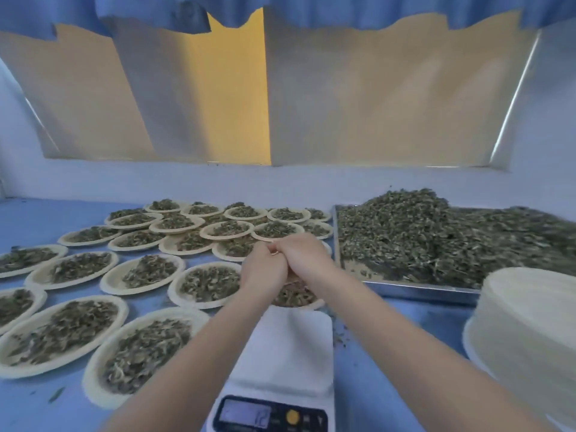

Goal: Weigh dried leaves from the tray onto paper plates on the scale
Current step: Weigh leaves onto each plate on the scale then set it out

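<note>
A white digital scale [290,353] stands in front of me, its display [246,414] lit. On its far end sits a paper plate [313,305] holding dried leaves, largely hidden by my hands. My left hand [263,271] and right hand [304,260] meet just above this plate with knuckles up, fingers curled and fingertips touching. A small tan bit of dried leaf shows pinched between them. To the right, a metal tray [420,289] carries a big heap of dried leaves [420,232].
Several filled paper plates [146,277] cover the blue table to the left and behind the scale, some overlapping. A tall stack of empty paper plates [526,322] stands at the right front. Loose leaf crumbs [341,335] lie beside the scale. A wall runs close behind.
</note>
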`<state>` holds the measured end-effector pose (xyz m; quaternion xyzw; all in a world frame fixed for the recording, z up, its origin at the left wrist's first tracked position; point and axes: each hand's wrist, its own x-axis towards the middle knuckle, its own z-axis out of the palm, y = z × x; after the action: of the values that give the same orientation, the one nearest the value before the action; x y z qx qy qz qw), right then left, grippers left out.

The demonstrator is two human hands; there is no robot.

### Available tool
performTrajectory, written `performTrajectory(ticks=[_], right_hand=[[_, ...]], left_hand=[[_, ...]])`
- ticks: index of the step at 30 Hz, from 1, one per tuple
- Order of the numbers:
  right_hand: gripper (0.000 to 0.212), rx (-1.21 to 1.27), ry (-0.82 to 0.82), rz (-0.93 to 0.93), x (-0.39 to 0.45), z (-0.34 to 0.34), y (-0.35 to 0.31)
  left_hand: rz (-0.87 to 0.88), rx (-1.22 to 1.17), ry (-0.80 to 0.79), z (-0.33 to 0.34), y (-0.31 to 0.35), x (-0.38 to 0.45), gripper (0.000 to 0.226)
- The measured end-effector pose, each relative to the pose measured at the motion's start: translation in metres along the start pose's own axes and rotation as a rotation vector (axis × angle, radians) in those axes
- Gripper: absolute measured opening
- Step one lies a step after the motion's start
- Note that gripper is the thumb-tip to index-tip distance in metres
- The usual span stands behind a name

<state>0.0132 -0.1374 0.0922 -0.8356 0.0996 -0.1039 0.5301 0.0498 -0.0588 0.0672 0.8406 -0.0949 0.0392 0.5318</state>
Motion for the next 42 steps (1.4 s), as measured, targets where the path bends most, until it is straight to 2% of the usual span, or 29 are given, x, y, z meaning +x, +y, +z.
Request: performTrajectory(ticks=[5, 7, 9, 10, 13, 18, 20, 23, 27, 30, 37, 42], right_hand=[[0.029, -0.695, 0.212, -0.094, -0.046, -0.088, 0.020], [0.024, -0.879, 0.264, -0.074, -0.066, -0.118, 0.027], [0.023, -0.996, 0.279, -0.006, -0.082, -0.145, 0.036], [0.029, -1.026, 0.282, 0.039, -0.087, -0.158, 0.040], [0.035, -1.054, 0.288, 0.164, -0.096, -0.191, 0.053], [0.017, -1.116, 0.295, 0.260, -0.100, -0.233, 0.082], [0.026, -1.169, 0.287, 0.285, -0.099, -0.251, 0.093], [0.026, -1.116, 0.288, 0.240, -0.095, -0.278, 0.104], [0.017, -1.010, 0.188, 0.099, -0.087, -0.301, 0.108], [0.012, -0.981, 0.171, 0.041, -0.079, -0.311, 0.113], [0.010, -0.858, 0.182, -0.029, -0.074, -0.332, 0.122], [0.015, -0.890, 0.154, -0.033, -0.069, -0.340, 0.122]], left_hand=[[0.237, -0.060, -0.283, 0.071, 0.046, -0.051, 0.014], [0.301, -0.020, -0.350, 0.094, 0.060, -0.069, 0.023], [0.341, -0.004, -0.396, 0.122, 0.071, -0.084, 0.013], [0.356, -0.002, -0.401, 0.133, 0.079, -0.092, 0.008], [0.364, -0.009, -0.459, 0.163, 0.095, -0.106, 0.016], [0.337, -0.050, -0.489, 0.186, 0.106, -0.117, 0.025], [0.328, -0.036, -0.474, 0.189, 0.109, -0.116, 0.018], [0.364, 0.030, -0.443, 0.189, 0.112, -0.111, 0.010], [0.438, 0.138, -0.391, 0.191, 0.115, -0.109, 0.017], [0.455, 0.179, -0.373, 0.192, 0.120, -0.108, 0.019], [0.499, 0.156, -0.331, 0.191, 0.125, -0.106, 0.018], [0.486, 0.103, -0.362, 0.192, 0.125, -0.105, 0.017]])
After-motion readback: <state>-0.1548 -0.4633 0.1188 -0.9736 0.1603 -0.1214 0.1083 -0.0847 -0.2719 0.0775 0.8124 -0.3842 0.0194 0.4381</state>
